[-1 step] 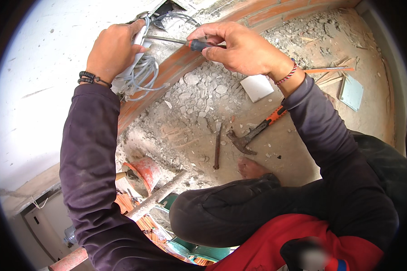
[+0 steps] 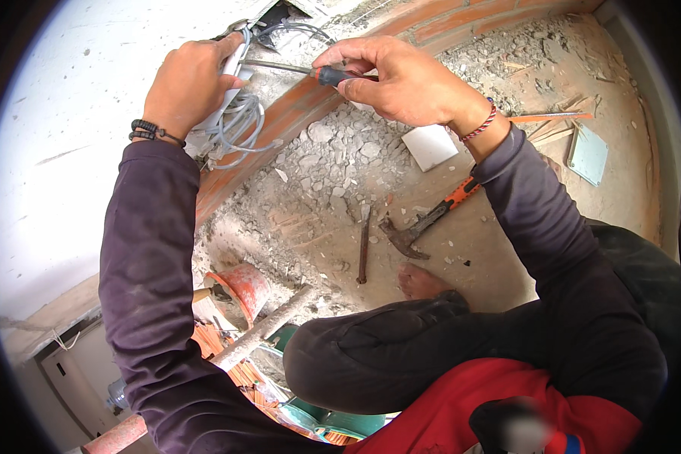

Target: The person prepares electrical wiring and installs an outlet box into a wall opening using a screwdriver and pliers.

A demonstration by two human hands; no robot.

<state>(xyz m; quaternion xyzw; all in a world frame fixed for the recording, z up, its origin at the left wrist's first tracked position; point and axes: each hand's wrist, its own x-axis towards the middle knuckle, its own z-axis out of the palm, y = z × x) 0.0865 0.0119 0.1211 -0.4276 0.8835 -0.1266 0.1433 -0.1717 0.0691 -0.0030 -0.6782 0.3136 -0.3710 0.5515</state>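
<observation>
My left hand (image 2: 193,83) grips a white fitting (image 2: 231,106) at the low white wall, beside a broken dark opening (image 2: 280,15) with grey cables. A loose coil of grey cable (image 2: 238,136) hangs below that hand over the brick edge. My right hand (image 2: 397,83) is closed on a screwdriver (image 2: 333,76) with a dark and red handle; its shaft points left, with the tip at the white fitting near my left thumb.
Rubble (image 2: 333,151) lines the brick course (image 2: 454,23). A claw hammer (image 2: 431,219), a chisel (image 2: 365,246), a white tile (image 2: 429,146) and a pale plate (image 2: 586,153) lie on the floor. An orange bucket (image 2: 246,287), a pipe (image 2: 253,337) and my bare foot (image 2: 424,280) are lower down.
</observation>
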